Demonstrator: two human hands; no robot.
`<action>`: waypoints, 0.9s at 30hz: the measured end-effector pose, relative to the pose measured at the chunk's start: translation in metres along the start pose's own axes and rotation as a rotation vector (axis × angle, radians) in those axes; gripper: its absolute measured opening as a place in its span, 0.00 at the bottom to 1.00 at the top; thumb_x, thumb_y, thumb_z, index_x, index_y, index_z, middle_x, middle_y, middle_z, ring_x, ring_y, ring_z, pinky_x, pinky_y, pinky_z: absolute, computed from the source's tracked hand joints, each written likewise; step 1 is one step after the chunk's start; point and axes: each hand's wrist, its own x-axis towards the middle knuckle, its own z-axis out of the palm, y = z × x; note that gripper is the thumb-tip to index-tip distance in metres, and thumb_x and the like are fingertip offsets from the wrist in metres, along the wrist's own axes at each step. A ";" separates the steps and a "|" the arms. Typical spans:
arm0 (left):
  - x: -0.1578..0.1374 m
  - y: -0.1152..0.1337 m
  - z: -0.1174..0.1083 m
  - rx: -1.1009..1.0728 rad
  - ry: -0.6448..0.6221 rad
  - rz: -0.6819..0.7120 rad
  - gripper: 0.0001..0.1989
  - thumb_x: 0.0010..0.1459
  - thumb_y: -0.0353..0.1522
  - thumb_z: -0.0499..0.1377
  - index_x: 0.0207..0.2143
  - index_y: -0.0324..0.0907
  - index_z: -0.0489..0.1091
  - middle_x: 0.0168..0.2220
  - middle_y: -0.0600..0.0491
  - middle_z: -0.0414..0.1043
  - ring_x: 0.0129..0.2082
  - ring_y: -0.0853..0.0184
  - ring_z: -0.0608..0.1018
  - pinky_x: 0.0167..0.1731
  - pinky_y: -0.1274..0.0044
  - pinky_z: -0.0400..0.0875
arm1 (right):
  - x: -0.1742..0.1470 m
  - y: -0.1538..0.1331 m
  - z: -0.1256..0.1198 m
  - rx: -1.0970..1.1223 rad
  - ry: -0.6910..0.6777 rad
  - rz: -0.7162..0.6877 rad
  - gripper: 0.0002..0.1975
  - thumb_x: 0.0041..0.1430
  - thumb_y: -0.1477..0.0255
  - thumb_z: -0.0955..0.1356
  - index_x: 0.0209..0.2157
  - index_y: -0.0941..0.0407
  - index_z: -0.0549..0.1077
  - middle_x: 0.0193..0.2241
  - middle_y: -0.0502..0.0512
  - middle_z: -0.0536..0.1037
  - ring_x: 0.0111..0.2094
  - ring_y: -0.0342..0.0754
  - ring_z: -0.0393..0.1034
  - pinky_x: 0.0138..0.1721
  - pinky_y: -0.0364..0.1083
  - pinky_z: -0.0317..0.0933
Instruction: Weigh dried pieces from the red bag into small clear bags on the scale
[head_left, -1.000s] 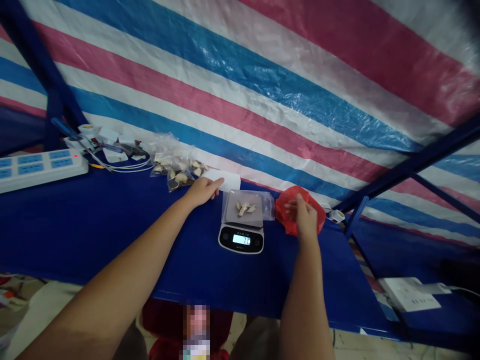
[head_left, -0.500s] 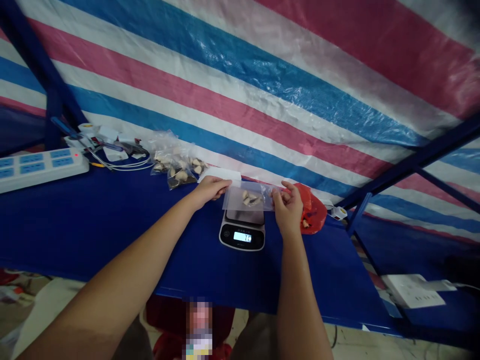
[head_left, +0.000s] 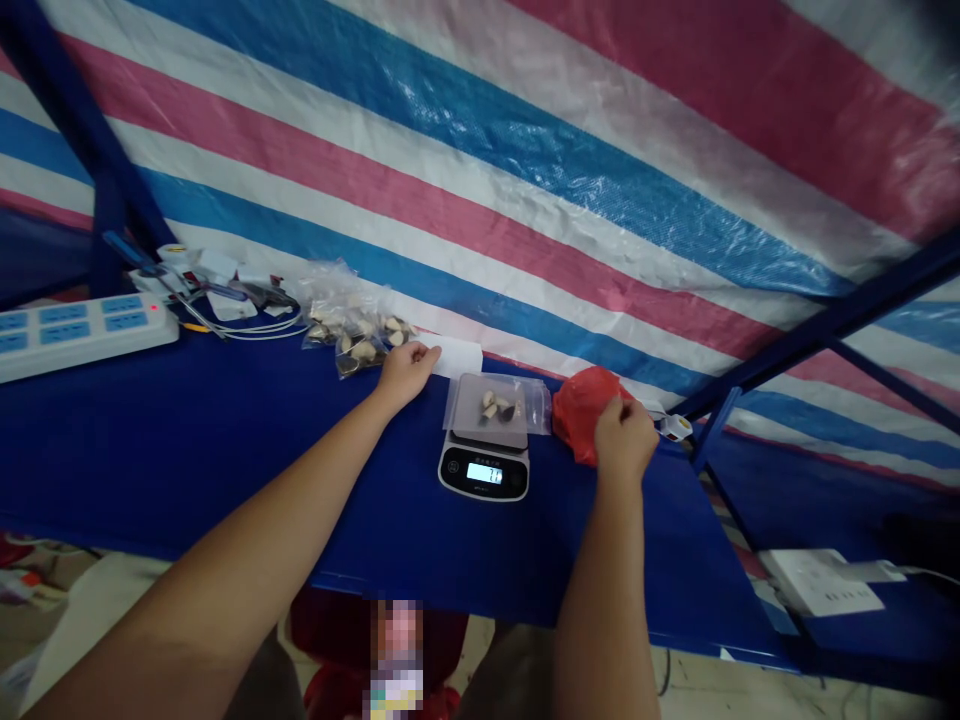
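Clear bag (head_left: 469, 405): lying flat on the scale (head_left: 491, 459), long axis running left to right, right end overhanging the plate.
Pale pieces (head_left: 495, 407): within the clear bag, near its middle.
Display (head_left: 485, 474): seemingly reading 7.1.
Offset from left hand (head_left: 409, 368): just to the right and slightly toward the desk's (head_left: 225, 430) front edge; the closer hand of the two.
Offset from right hand (head_left: 626, 435): to the left, beyond most of the red bag (head_left: 585, 415).
Left fingers: bent, thumb close to forefinger, at the white paper (head_left: 461, 357); cannot tell about any hold.
Right fingers: curled in at the red bag's right side; cannot tell whether gripping plastic.
Filled bags (head_left: 352, 335): piled behind the left hand, against the striped sheet (head_left: 420, 225).
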 end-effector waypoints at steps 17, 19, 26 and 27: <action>-0.003 -0.001 0.002 0.033 -0.022 0.189 0.20 0.57 0.39 0.59 0.17 0.43 0.57 0.17 0.59 0.54 0.21 0.70 0.60 0.27 0.74 0.53 | 0.023 0.069 0.031 -0.273 -0.262 0.019 0.24 0.58 0.65 0.70 0.54 0.58 0.78 0.46 0.70 0.80 0.52 0.65 0.75 0.54 0.58 0.65; -0.005 0.002 0.001 0.038 -0.034 0.185 0.19 0.56 0.39 0.59 0.17 0.43 0.57 0.17 0.59 0.54 0.21 0.70 0.60 0.27 0.74 0.53 | 0.023 0.069 0.033 -0.270 -0.260 0.008 0.23 0.59 0.63 0.70 0.54 0.59 0.78 0.45 0.71 0.80 0.52 0.66 0.75 0.54 0.57 0.65; -0.007 0.005 0.000 0.049 -0.056 0.180 0.18 0.56 0.39 0.58 0.18 0.43 0.59 0.17 0.59 0.56 0.21 0.70 0.61 0.27 0.74 0.54 | 0.022 0.063 0.036 -0.206 -0.142 0.056 0.23 0.55 0.71 0.70 0.51 0.66 0.76 0.47 0.76 0.78 0.53 0.65 0.73 0.57 0.56 0.64; -0.007 0.005 0.000 0.049 -0.058 0.181 0.18 0.56 0.39 0.58 0.18 0.44 0.59 0.17 0.59 0.56 0.21 0.70 0.61 0.27 0.74 0.54 | 0.022 0.062 0.036 -0.187 -0.131 0.062 0.22 0.54 0.72 0.71 0.51 0.66 0.77 0.47 0.76 0.78 0.53 0.66 0.73 0.57 0.56 0.64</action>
